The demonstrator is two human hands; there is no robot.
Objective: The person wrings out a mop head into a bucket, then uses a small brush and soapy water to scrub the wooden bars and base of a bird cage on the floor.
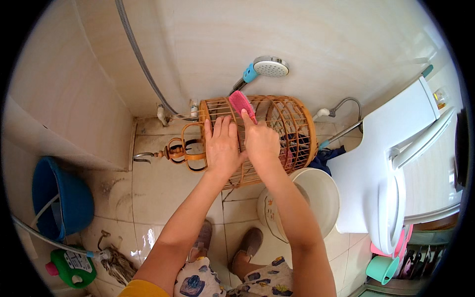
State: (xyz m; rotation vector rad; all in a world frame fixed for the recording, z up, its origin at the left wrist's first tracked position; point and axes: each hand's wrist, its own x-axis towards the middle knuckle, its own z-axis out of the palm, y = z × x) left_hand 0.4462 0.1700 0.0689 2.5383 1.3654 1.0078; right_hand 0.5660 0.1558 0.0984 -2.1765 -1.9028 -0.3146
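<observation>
A wooden birdcage (293, 111) with thin bars lies on its side on the tiled floor, its metal hook (143, 157) pointing left. My left hand (222, 148) rests flat on the upper bars near the cage's top end, fingers fairly close together. My right hand (261, 143) grips the handle of a pink brush (240, 102), index finger stretched along it. The brush head lies at the bars on the wall side, bristles facing right. Dark blue cloth (323, 159) lies at the cage's base, partly seen through the bars.
A cream bucket (319, 200) stands beside my right forearm, a white toilet (382, 148) beyond it. A shower head (271, 67) is against the wall behind the cage. At left are a blue bucket (74, 200), a green bottle (70, 278) and a mop (120, 265).
</observation>
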